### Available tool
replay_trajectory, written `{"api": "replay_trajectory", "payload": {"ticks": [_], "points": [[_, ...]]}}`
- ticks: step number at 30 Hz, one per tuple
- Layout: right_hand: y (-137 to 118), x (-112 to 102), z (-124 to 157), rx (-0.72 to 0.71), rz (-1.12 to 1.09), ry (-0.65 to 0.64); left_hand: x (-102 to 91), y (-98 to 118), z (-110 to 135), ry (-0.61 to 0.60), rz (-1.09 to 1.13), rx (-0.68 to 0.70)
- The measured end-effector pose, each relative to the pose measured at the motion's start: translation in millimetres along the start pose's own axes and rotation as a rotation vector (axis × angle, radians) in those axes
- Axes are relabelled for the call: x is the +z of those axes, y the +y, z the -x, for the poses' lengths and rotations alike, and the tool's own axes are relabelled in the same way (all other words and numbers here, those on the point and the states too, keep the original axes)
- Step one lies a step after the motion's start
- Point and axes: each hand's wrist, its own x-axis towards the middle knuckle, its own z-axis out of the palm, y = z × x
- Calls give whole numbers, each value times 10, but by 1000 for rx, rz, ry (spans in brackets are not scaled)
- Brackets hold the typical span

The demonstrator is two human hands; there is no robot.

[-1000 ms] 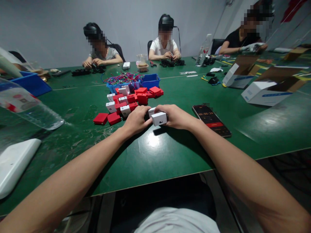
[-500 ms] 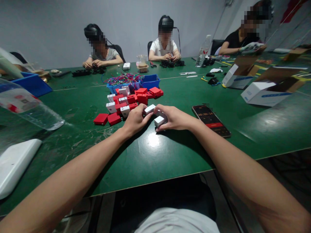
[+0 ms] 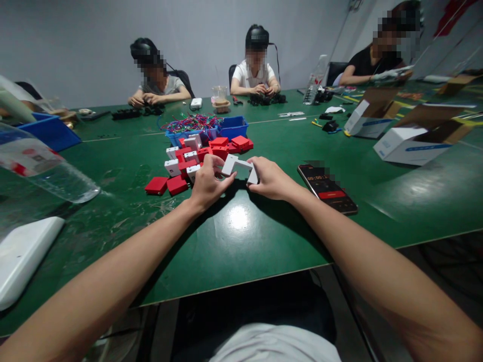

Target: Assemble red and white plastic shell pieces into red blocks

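While the left hand (image 3: 208,177) grips one end of a white U-shaped piece (image 3: 230,165), the right hand (image 3: 270,178) holds the other. Red blocks (image 3: 177,185) lie nearby

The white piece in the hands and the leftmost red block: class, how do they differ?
Shape: the white piece has two end blocks joined across a gap; the leftmost red block looks boxy. State: the left hand and right hand hold the white piece; the red block lies on the table.

White piece (image 3: 243,163), red blocks (image 3: 157,185), green tabletop (image 3: 215,251).
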Motion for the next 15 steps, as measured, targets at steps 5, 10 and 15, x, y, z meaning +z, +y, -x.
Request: {"api": "replay_trajectory", "payload": {"ticks": [5,10,15], "points": [[22,-22,15,-8,-26,89,-4,17,-2,-32,36,18],[11,4,20,-3,-37,87,-16,14,0,-108,-46,72],[16,28,19,-8,-23,76,-14,-7,-3,-146,-43,121]]}}
